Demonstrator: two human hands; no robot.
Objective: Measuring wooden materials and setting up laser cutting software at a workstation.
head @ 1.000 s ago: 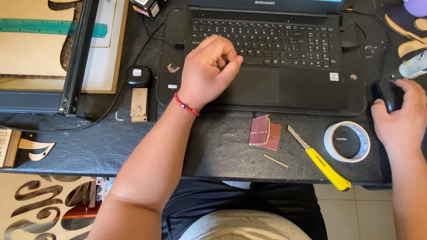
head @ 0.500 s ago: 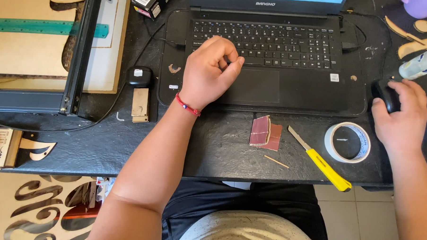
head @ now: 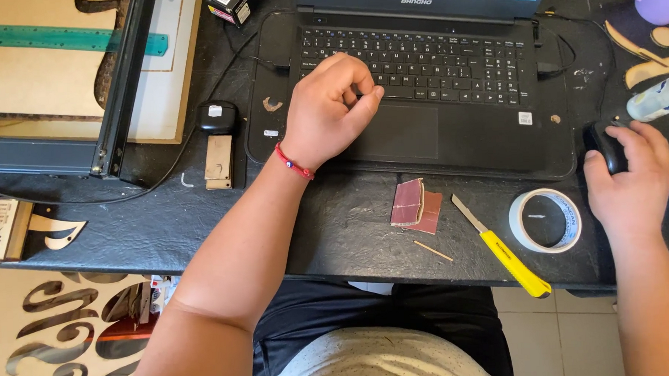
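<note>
Black desk [head: 202, 215] with laptop [head: 434, 81]: left hand [head: 324, 110], loosely curled, rests unmoved on the palm rest beside the keyboard [head: 419, 59], while right hand [head: 631, 178] still cups the black mouse [head: 606, 145], suggesting continued computer work.

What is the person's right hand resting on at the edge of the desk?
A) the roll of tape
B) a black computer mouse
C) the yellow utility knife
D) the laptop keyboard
B: the right hand lies over a black computer mouse to the right of the laptop, while the yellow utility knife and the roll of tape lie untouched on the desk nearby.
</note>
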